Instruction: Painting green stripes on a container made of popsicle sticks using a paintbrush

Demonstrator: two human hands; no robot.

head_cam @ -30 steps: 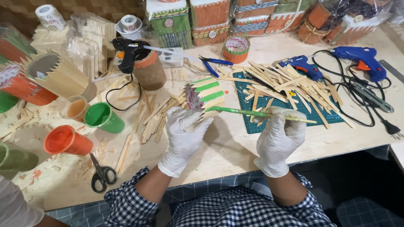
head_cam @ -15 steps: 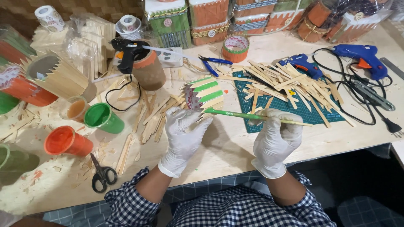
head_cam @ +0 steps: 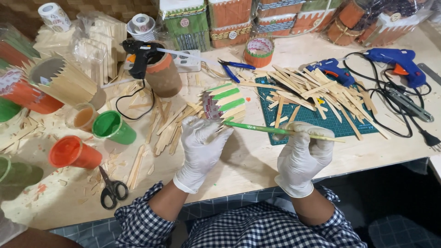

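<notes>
- I saw my left hand (head_cam: pixel 202 149) in a white glove, forearm rising from a checked sleeve, wrist bent slightly inward, fingers wrapped round the near side of a small stick-clad pot (head_cam: pixel 223 104).
- That left grip was closed on the pot, which lay tilted on its side just beyond the knuckles, its sticks partly painted green and partly bare, its rim turned toward the left.
- My right hand (head_cam: pixel 303 154), gloved the same, sat palm down beside the left, fingers curled and thumb tucked.
- The right grip was narrow, pinching a thin green-tipped brush (head_cam: pixel 275 131) near its middle; the handle ran out past the grip to the right, the painted end reached left to touch the pot's lower edge.
- Beyond the right grip lay a green cutting mat (head_cam: pixel 342 125) strewn with loose wooden sticks (head_cam: pixel 317 89); a small blue glue gun (head_cam: pixel 331 70) lay further back, a larger one (head_cam: pixel 398 59) further right.
- Left of the left grip stood a green paint cup (head_cam: pixel 112 127) and an orange paint cup (head_cam: pixel 73 152), with scissors (head_cam: pixel 111 187) nearer me on the bench (head_cam: pixel 239 170).
</notes>
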